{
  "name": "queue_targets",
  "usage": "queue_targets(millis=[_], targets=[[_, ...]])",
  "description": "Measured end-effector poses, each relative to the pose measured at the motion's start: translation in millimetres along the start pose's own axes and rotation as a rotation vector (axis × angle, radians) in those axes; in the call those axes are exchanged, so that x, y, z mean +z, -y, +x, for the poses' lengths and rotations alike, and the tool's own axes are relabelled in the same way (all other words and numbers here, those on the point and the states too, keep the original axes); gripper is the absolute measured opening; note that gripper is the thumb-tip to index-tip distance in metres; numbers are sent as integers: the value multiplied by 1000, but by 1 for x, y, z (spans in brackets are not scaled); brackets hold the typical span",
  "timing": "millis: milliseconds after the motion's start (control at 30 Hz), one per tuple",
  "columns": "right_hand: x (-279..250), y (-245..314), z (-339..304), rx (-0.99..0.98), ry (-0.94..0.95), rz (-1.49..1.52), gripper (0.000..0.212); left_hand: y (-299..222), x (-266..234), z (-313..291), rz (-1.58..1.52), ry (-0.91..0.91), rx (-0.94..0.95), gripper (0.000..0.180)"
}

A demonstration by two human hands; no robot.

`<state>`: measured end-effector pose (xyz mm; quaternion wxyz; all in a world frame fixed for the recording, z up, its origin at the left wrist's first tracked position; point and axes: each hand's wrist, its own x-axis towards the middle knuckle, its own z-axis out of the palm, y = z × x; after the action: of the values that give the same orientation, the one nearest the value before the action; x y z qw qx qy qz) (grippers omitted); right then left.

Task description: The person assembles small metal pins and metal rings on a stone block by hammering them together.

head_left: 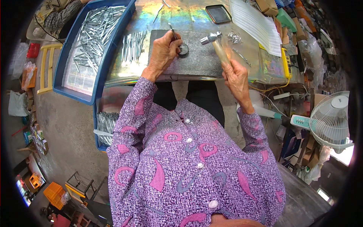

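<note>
My left hand [162,52] is closed, its fingers pinching a thin metal strip [172,30] whose far end sticks up past the knuckles. Right beside those fingers, a round dark metal block [183,50] sits on a grey mat [200,63]. What the near end of the strip touches is hidden by my hand. My right hand [236,75] grips the wooden handle of a hammer [220,52], its metal head raised above the mat's right side. Left of the mat, several metal strips [133,46] lie in a row. Beyond the hammer is a small pile of shiny metal pieces [234,38].
A blue tray [72,94] of loose metal strips stands at the left, above a second blue crate [101,146]. Towards the back are a black tray [218,15] and a white foam sheet [257,26]. A yellow power strip [286,65] and fan [332,119] are right. Another person's sleeve [63,19] shows far left.
</note>
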<state>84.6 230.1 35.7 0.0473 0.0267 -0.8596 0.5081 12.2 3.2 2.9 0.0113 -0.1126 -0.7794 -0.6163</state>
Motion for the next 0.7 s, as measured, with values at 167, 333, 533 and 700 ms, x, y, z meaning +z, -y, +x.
queue_targets(millis=[167, 333, 533, 700], targets=[[12, -9, -23, 486, 21, 465, 29, 7, -7, -3, -453, -116, -111, 15], [21, -16, -32, 531, 14, 619, 30, 13, -19, -7, -800, -149, -187, 17], [28, -24, -36, 504, 21, 633, 34, 15, -27, -10, -869, -178, -222, 16], [32, -25, -40, 459, 58, 610, 37, 16, -35, -12, -858, -202, -245, 17]])
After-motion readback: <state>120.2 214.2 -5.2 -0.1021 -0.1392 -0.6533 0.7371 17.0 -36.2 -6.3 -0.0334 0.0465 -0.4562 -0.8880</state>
